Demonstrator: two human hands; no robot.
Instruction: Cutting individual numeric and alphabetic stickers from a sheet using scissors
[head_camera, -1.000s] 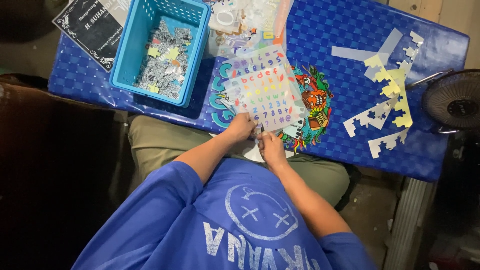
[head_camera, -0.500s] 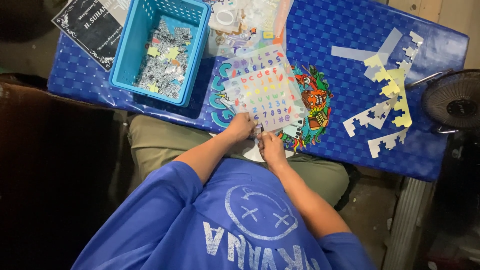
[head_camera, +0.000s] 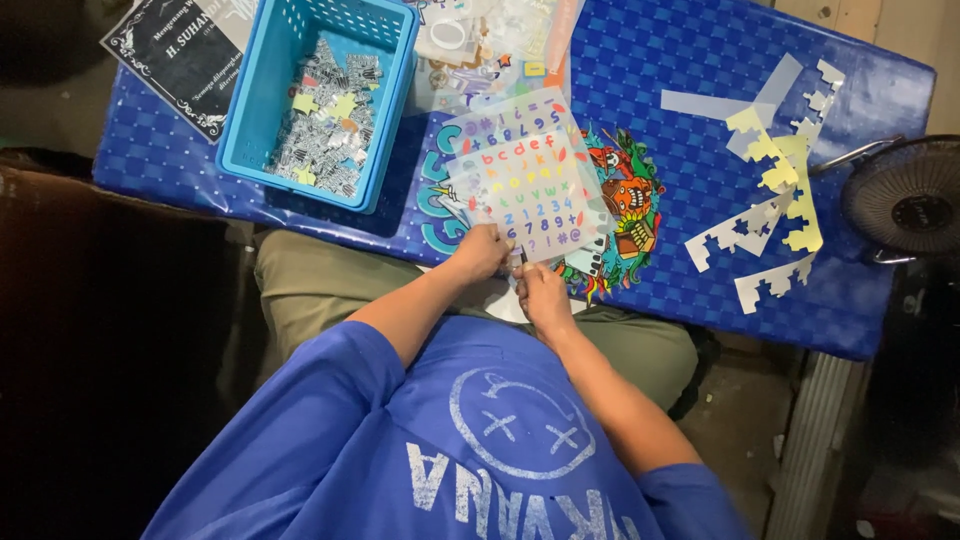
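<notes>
**P1:** Basket first: our blue plastic basket of cut scraps sits far left on the blue table, out of the way. Left hand pinches the near edge of the alphabet sticker sheet to pin it flat.

**P2:** Right hand grips a small dark tool at that same edge; we can't tell what. Spent backing strips lie far right.
</notes>
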